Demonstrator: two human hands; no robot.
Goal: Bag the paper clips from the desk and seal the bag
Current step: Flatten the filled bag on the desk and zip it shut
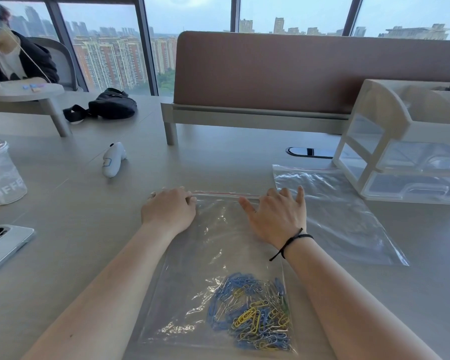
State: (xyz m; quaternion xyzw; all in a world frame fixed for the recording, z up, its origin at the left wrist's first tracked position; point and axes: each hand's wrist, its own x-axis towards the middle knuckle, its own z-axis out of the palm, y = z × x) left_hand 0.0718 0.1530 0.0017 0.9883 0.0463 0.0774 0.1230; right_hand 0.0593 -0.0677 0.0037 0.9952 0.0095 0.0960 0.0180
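A clear zip bag lies flat on the desk in front of me, its red-lined zip strip at the far edge. A heap of blue, yellow and silver paper clips sits inside it, in the near right corner. My left hand is at the strip's left end, its fingers curled over the bag's corner and its thumb on the strip. My right hand rests on the strip's right end with the fingers spread and pressing down. No loose clips show on the desk.
A second, empty zip bag lies just right of my right hand, beside a white drawer organizer. On the left are a plastic coffee cup, a phone and a white handheld device. A brown divider stands behind; a person sits far left.
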